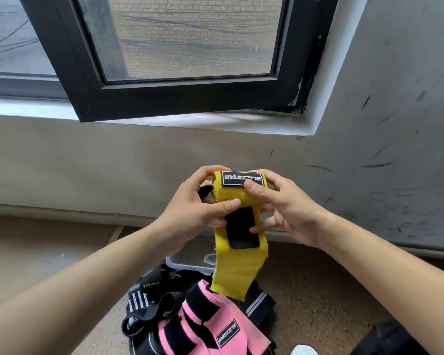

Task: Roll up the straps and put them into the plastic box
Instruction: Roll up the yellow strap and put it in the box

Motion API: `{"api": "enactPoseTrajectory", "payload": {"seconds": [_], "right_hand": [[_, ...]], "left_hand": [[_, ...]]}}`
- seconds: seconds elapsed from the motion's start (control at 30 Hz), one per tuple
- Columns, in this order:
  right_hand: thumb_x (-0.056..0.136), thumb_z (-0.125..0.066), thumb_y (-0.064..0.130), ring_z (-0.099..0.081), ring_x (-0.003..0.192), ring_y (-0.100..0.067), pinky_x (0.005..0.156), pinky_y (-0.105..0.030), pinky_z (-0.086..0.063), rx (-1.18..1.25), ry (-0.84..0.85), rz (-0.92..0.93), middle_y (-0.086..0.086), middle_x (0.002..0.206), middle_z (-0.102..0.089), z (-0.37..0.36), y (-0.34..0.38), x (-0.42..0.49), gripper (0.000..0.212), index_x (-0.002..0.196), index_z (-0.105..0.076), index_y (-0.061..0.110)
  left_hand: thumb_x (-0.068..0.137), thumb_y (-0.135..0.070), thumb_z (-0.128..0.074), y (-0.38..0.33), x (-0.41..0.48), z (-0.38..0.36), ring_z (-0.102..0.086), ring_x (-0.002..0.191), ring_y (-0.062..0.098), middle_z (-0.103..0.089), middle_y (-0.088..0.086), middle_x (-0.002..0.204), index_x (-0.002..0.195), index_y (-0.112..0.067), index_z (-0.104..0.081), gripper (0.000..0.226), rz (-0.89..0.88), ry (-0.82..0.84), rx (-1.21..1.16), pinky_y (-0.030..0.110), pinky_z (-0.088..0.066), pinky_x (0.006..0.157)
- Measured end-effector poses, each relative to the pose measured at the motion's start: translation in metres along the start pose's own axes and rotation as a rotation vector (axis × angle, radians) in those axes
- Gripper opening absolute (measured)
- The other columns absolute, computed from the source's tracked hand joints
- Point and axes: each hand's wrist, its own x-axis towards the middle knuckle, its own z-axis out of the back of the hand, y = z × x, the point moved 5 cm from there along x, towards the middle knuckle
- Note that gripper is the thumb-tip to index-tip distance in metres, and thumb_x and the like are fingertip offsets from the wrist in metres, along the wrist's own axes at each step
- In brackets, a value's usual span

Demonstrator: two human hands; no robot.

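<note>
I hold a yellow strap (237, 267) in front of me, its upper part wound into a roll with a black label on top. My left hand (198, 203) grips the roll's left end, thumb across its front. My right hand (282, 203) grips the right end, thumb on the label. The loose tail with a black velcro patch hangs down between my hands. On the floor below lies a heap of straps: a pink strap (215, 326) and black straps (149, 301). The clear plastic box (190, 262) sits behind the heap, partly hidden by the yellow tail.
A grey scuffed wall (395, 124) stands ahead, with a black-framed window (180, 93) swung inward above a white sill. The floor (318, 290) is speckled brown. A white shoe tip (304, 351) and dark fabric show at the bottom right.
</note>
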Motion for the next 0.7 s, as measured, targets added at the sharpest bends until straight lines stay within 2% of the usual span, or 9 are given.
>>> {"api": "enactPoseTrajectory", "payload": {"seconds": [0.13, 0.27, 0.37, 0.47, 0.6, 0.7], "right_hand": [[0.082, -0.076, 0.032, -0.072, 0.109, -0.028, 0.068, -0.043, -0.06, 0.044, -0.012, 0.035, -0.012, 0.124, -0.07, 0.0031, 0.0018, 0.0003, 0.05, 0.127, -0.061, 0.02], [0.079, -0.078, 0.023, -0.071, 0.109, -0.028, 0.067, -0.043, -0.061, 0.024, -0.029, 0.09, -0.013, 0.122, -0.069, 0.0046, 0.0042, -0.0004, 0.053, 0.129, -0.06, 0.023], [0.083, -0.078, 0.016, -0.071, 0.11, -0.028, 0.068, -0.045, -0.062, -0.024, -0.022, 0.138, -0.011, 0.123, -0.066, 0.0026, 0.0025, -0.0006, 0.053, 0.131, -0.057, 0.025], [0.086, -0.077, 0.009, -0.07, 0.11, -0.025, 0.07, -0.046, -0.063, -0.086, -0.01, 0.173, -0.005, 0.126, -0.064, 0.0002, 0.003, -0.001, 0.056, 0.134, -0.055, 0.026], [0.081, -0.084, 0.022, -0.071, 0.108, -0.021, 0.071, -0.046, -0.063, -0.136, -0.003, 0.117, -0.001, 0.125, -0.066, 0.0025, 0.0021, -0.0004, 0.058, 0.132, -0.058, 0.029], [0.085, -0.074, 0.045, -0.071, 0.109, -0.023, 0.067, -0.042, -0.061, -0.136, 0.012, 0.037, -0.003, 0.119, -0.07, 0.0021, -0.0001, 0.0011, 0.045, 0.126, -0.063, 0.029]], "left_hand": [[0.081, -0.014, -0.083, 0.0024, 0.0005, 0.0014, -0.073, 0.104, 0.018, -0.067, 0.002, 0.125, 0.132, -0.04, -0.058, 0.061, 0.084, 0.036, 0.0, 0.027, -0.057, 0.065], [0.082, -0.032, -0.085, 0.0061, -0.0016, -0.0011, -0.075, 0.104, 0.026, -0.07, 0.002, 0.126, 0.136, -0.039, -0.054, 0.063, 0.222, 0.103, -0.042, 0.031, -0.058, 0.064], [0.079, -0.047, -0.082, 0.0022, -0.001, -0.0028, -0.075, 0.105, 0.026, -0.069, -0.001, 0.128, 0.131, -0.033, -0.059, 0.058, 0.235, 0.081, -0.094, 0.037, -0.062, 0.072], [0.079, -0.046, -0.076, 0.0006, 0.0009, -0.0003, -0.075, 0.106, 0.024, -0.07, -0.001, 0.126, 0.129, -0.031, -0.061, 0.054, 0.211, 0.044, -0.092, 0.034, -0.06, 0.069], [0.079, -0.032, -0.083, -0.0004, 0.0021, 0.0028, -0.074, 0.097, 0.02, -0.071, -0.001, 0.12, 0.13, -0.03, -0.062, 0.055, 0.159, 0.044, -0.132, 0.027, -0.056, 0.06], [0.072, -0.023, -0.087, 0.0015, 0.0034, 0.0055, -0.073, 0.091, 0.018, -0.072, -0.008, 0.102, 0.128, -0.033, -0.064, 0.061, 0.112, 0.032, -0.132, 0.023, -0.054, 0.056]]}}
